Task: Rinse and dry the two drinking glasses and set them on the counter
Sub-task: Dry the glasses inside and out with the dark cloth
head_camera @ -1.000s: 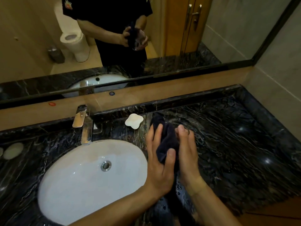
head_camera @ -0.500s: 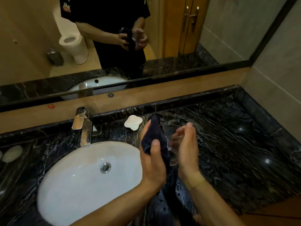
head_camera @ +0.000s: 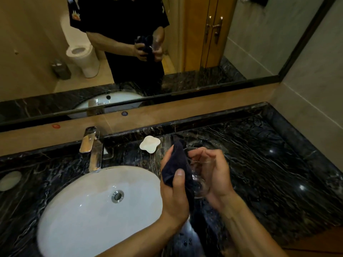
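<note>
A clear drinking glass is tilted in front of me above the black marble counter, and my right hand grips it from the right side. My left hand holds a dark blue cloth, thumb on top, pressing it against the glass's left side near the rim. A faint see-through shape behind the hands near the back wall may be a second glass; I cannot tell.
The white oval sink lies to the left, with a chrome faucet behind it. A white flower-shaped dish sits by the backsplash. Water drops gleam on the counter between my forearms. The counter stretches right to the wall.
The cloth covered the glass between both hands before. It has since slid to the left side, and the glass now shows in my right hand.
</note>
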Demonstrator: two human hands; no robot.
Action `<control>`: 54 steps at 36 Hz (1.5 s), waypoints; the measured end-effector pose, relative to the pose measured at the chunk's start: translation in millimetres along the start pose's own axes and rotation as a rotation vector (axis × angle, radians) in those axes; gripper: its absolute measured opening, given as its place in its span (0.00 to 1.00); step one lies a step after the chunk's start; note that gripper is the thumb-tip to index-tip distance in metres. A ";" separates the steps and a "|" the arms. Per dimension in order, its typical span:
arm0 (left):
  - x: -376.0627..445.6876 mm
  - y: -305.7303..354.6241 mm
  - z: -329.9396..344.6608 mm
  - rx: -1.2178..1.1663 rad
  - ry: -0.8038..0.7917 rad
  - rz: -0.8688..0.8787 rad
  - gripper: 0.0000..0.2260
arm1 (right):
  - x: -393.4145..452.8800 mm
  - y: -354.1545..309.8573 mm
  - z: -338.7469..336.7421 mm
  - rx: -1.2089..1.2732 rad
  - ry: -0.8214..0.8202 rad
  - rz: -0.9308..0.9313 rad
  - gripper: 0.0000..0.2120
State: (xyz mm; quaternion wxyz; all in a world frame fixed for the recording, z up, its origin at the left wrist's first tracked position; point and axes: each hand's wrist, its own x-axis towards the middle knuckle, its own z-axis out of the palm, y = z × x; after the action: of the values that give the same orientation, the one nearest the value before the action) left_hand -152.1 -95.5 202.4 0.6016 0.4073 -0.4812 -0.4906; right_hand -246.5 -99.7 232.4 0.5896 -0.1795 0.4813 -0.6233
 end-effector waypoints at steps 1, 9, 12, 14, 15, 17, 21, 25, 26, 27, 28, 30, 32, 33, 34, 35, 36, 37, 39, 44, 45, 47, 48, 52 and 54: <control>0.7 0.0 0.2 -0.006 0.002 -0.013 0.26 | 0.3 -1.4 0.6 -0.006 0.023 0.027 0.15; 1.4 -5.6 1.1 0.219 -0.011 0.085 0.24 | 2.4 13.2 14.7 -0.232 0.441 -0.171 0.29; 4.6 -12.1 -1.0 0.221 -0.016 0.119 0.23 | -5.0 16.0 19.8 -0.323 0.368 -0.194 0.29; 5.5 -14.2 -2.3 0.233 -0.005 0.150 0.23 | -8.3 18.4 20.0 -0.373 0.319 -0.233 0.29; 6.1 -14.5 -3.1 0.245 -0.006 0.165 0.23 | -8.7 19.2 19.2 -0.387 0.296 -0.241 0.29; 8.2 -14.0 -4.5 0.270 -0.033 0.178 0.23 | -9.0 19.7 17.3 -0.406 0.248 -0.244 0.27; 5.6 -9.3 -5.8 0.357 -0.133 0.272 0.24 | -7.4 19.8 16.9 -0.310 0.297 -0.283 0.20; 0.2 -10.5 -8.7 0.332 -0.113 0.283 0.24 | 7.6 12.4 4.9 -0.109 0.186 -0.132 0.17; 1.0 -11.5 -9.4 0.310 -0.098 0.264 0.24 | 9.5 6.7 1.3 -0.034 0.091 -0.027 0.16; 2.3 -12.2 -10.6 0.298 -0.090 0.257 0.24 | 10.9 1.1 -2.0 0.018 -0.001 0.070 0.16; 3.8 -12.7 -11.6 0.299 -0.090 0.264 0.24 | 12.0 -3.4 -5.4 0.048 -0.080 0.141 0.16; 5.7 -14.1 -12.3 0.327 -0.109 0.276 0.23 | 12.5 -6.5 -8.5 0.034 -0.112 0.191 0.19; 7.1 -16.9 -11.3 0.348 -0.118 0.254 0.24 | 15.1 -0.9 -10.2 0.001 -0.023 0.195 0.23; 7.0 -18.1 -10.9 0.359 -0.122 0.243 0.24 | 15.3 2.9 -9.0 -0.029 0.049 0.179 0.26; 6.9 -18.7 -10.4 0.370 -0.128 0.234 0.24 | 15.6 7.0 -7.4 -0.064 0.129 0.150 0.29; 6.7 -19.5 -10.4 0.378 -0.135 0.229 0.24 | 16.4 10.7 -4.8 -0.105 0.211 0.108 0.31; 6.9 -19.9 -10.1 0.386 -0.143 0.230 0.24 | 15.1 13.0 -1.5 -0.142 0.294 0.051 0.31; 7.1 -20.2 -10.1 0.397 -0.152 0.237 0.23 | 13.2 15.0 1.6 -0.154 0.370 -0.023 0.28; 8.7 -19.9 -10.2 0.432 -0.166 0.262 0.24 | 7.1 17.4 6.8 -0.147 0.405 -0.156 0.21; 19.0 -20.1 -8.4 0.449 -0.158 0.245 0.24 | -10.6 22.4 15.5 -0.268 0.201 -0.226 0.27; 18.5 -20.2 -9.3 0.434 -0.162 0.250 0.24 | -10.3 23.0 15.5 -0.278 0.191 -0.238 0.27; 15.6 -21.9 -11.6 0.426 -0.186 0.288 0.25 | -9.0 20.6 16.0 -0.262 0.204 -0.251 0.25; 14.2 -23.0 -12.6 0.420 -0.196 0.301 0.25 | -8.7 18.1 16.1 -0.241 0.225 -0.249 0.22; 15.8 -23.3 -14.7 0.286 -0.170 0.225 0.29 | -2.5 9.8 7.3 -0.175 0.162 -0.172 0.13; 17.5 -22.4 -15.9 0.248 -0.151 0.205 0.29 | 1.5 5.1 1.2 -0.104 0.051 -0.120 0.15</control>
State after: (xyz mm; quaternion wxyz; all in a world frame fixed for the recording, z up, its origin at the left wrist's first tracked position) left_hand -140.0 -116.6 180.7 0.5557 0.3893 -0.6210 -0.3926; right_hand -243.0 -100.7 228.3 0.5286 -0.2227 0.5164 -0.6359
